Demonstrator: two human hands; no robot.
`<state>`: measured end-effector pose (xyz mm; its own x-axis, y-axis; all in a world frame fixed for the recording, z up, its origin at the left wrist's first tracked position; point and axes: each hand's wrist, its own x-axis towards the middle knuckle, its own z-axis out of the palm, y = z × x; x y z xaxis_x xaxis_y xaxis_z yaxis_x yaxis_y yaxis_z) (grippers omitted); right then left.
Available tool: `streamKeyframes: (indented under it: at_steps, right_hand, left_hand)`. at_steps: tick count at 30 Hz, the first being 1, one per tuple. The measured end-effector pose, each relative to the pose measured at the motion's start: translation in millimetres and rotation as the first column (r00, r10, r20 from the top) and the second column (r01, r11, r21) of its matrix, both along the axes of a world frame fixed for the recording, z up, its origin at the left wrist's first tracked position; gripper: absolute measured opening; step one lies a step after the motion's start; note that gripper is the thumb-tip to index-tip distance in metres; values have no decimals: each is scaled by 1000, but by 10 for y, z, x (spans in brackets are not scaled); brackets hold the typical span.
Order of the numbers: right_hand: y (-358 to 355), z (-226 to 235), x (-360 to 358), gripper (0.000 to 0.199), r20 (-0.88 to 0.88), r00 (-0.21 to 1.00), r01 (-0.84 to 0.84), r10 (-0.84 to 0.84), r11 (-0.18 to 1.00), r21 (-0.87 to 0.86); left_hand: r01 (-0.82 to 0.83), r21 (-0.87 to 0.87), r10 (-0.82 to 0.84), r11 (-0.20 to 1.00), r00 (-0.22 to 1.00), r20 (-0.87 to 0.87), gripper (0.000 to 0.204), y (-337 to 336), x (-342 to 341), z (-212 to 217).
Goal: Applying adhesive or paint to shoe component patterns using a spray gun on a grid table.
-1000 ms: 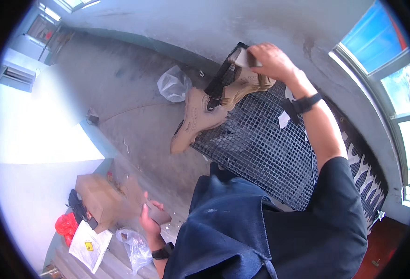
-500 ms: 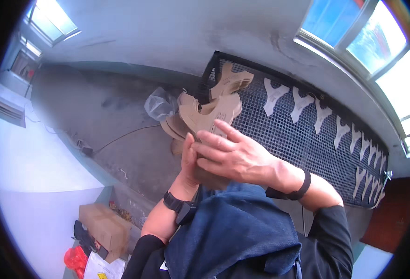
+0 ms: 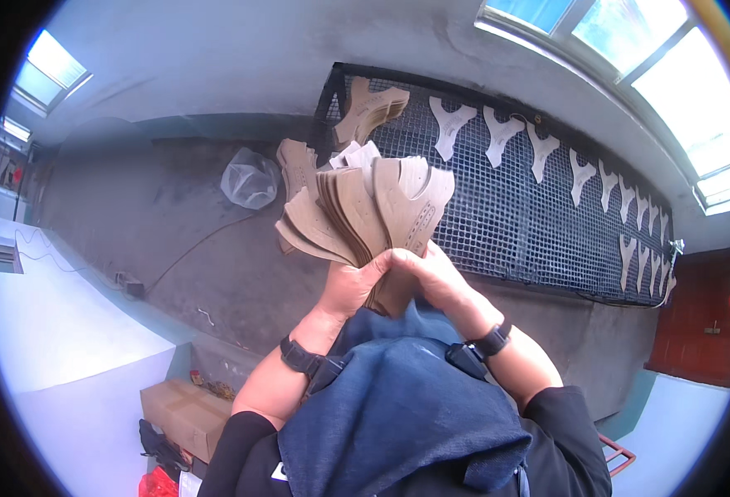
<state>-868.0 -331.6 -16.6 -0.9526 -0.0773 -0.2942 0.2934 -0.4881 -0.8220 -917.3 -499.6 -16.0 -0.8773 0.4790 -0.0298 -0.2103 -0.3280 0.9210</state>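
Observation:
In front of my body I hold a thick stack of tan Y-shaped cut-outs (image 3: 357, 203), fanned apart at the forked end. My left hand (image 3: 350, 286) grips the stem from the left, and my right hand (image 3: 439, 277) grips it from the right, the thumbs meeting on top. The stem's lower end sticks out below my hands. Beyond it, a pile of the same cut-outs (image 3: 371, 108) sits on the near left corner of a black mesh rack (image 3: 497, 224). More tan pieces (image 3: 297, 166) show behind the fan, partly hidden by it.
Single Y-shaped cut-outs (image 3: 497, 134) lie spaced out along the rack in two rows. A clear plastic bag (image 3: 250, 178) is on the grey floor left of the rack. A cardboard box (image 3: 184, 418) and a red bag (image 3: 158, 483) stand at lower left. Windows (image 3: 630, 50) line the wall.
My right hand has moved from across the top of the stack down to its right side. The cut-outs have spread into a wide fan, and the view has shifted.

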Motion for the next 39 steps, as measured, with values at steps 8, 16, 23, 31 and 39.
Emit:
streamKeyframes:
  at_steps: [8, 16, 23, 31, 39]
  right_hand:
    - [-36, -370, -38, 58, 158, 961, 257, -226, 939, -226]
    - [144, -468, 121, 54, 117, 981, 158, -153, 987, -37]
    - [130, -523, 141, 54, -31, 977, 211, -209, 966, 146]
    - [213, -699, 246, 30, -74, 948, 315, -308, 891, 328]
    - [209, -630, 188, 49, 94, 955, 279, -283, 959, 53]
  left_hand:
    - [129, -17, -119, 992, 954, 276, 41, -106, -13, -261]
    - [32, 61, -52, 998, 936, 349, 38, -56, -15, -246]
    - [107, -64, -80, 992, 939, 334, 46, 68, 35, -284]
    - [195, -58, -157, 979, 907, 392, 48, 174, 91, -346]
    - [128, -108, -96, 986, 960, 264, 46, 196, 58, -457]
